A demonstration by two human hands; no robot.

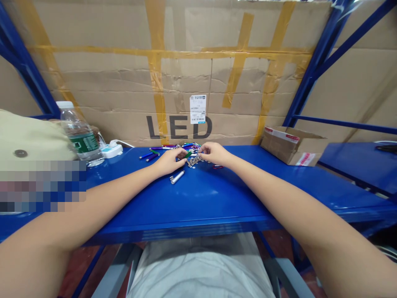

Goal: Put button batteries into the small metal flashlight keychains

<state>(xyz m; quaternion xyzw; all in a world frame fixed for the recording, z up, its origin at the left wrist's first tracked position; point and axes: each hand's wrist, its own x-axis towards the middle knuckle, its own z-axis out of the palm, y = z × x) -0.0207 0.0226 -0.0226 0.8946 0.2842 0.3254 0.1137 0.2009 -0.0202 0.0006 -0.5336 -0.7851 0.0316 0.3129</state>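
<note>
My left hand (170, 162) is closed around a small green metal tube (188, 155), whose end shows past the fingertips. Close by on the right, my right hand (215, 152) has its thumb and fingers pinched together; whatever is between them is too small to make out. Under and between the hands lies a heap of small round silvery discs (192, 161), like button cells. Behind them spreads a pile of slim metal tubes (155, 154) in blue, purple, red and silver. A single silver tube (178, 177) rests apart, below my left hand. Something red (218, 167) lies under my right wrist.
Left on the blue table (192, 207) stand a water bottle (82, 138) and a white power strip (111, 150), beside a pale cloth item (31, 136). An open carton (290, 145) sits at right. A large taped cardboard sheet (124, 91) closes off the back between blue posts.
</note>
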